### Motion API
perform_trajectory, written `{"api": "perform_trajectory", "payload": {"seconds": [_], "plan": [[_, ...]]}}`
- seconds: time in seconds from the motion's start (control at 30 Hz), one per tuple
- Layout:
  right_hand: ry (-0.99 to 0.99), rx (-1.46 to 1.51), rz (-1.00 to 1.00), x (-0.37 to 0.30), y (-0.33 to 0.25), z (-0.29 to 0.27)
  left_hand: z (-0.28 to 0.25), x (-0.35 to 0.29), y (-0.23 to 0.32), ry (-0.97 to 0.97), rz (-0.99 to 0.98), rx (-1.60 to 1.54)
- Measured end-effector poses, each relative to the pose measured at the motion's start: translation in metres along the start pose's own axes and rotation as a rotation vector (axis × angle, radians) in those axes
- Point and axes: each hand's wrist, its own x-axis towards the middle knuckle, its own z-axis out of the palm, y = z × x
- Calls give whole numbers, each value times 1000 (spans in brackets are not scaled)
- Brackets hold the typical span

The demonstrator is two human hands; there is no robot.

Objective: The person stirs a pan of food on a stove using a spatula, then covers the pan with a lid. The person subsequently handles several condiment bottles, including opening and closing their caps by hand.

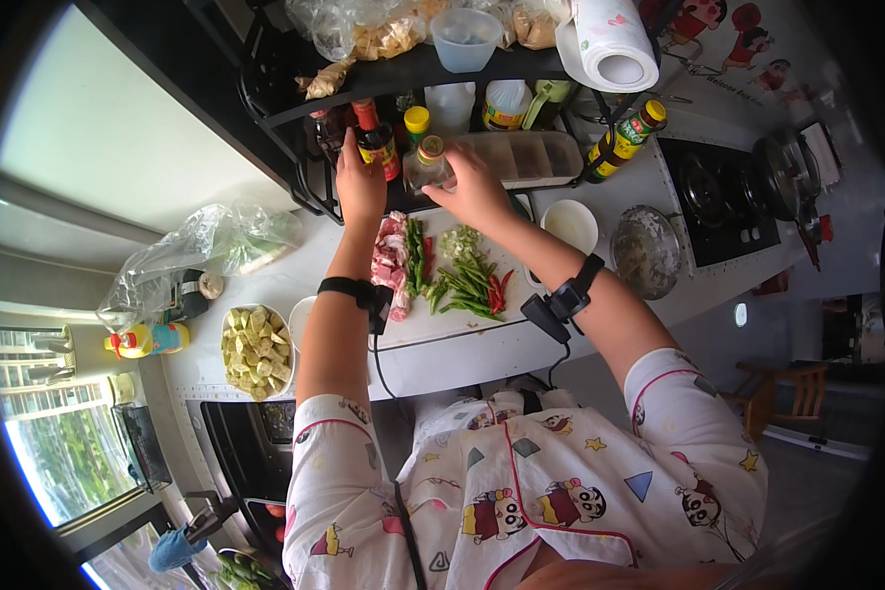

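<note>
My right hand [477, 189] is closed around a small glass jar [427, 175] with a gold-coloured lid, held in front of the rack's lower shelf. My left hand [362, 185] reaches up to the bottles on that shelf, fingers stretched out and apart. Closest to it are a dark bottle [328, 130] and a red-capped sauce bottle [372, 134]; whether it touches either is unclear. Below my hands lies a white cutting board [433, 326] bearing sliced raw meat [390, 258], cut green peppers [472, 285], red chilli pieces [500, 287] and chopped garlic [459, 240].
A black rack [364, 88] holds a seasoning box [536, 159], a yellow-capped bottle and a paper towel roll [610, 54]. A bowl of cut chunks [257, 346] stands left; a white bowl [569, 226], metal bowl [645, 251], sauce bottle [627, 141] and stove [715, 202] are right.
</note>
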Motion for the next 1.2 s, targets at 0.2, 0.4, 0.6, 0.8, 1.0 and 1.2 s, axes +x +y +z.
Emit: {"api": "perform_trajectory", "payload": {"seconds": [0.2, 0.4, 0.6, 0.8, 1.0, 1.2], "plan": [[-77, 82, 58, 5, -6, -4, -20, -30, 7, -273, -2, -313], [60, -3, -139, 6, -20, 29, -17, -35, 9, -254, 3, -209], [-82, 356, 111, 4, -19, 41, -44, -27, 8, -205, -8, -311], [196, -27, 302, 41, 83, 58, -38, -15, 8, -142, -79, -160], [110, 13, 269, 79, 65, 61, -44, -15, -5, -77, -41, -11], [246, 175, 182, 80, 57, 53, -60, -25, 17, -60, -165, -1]]}}
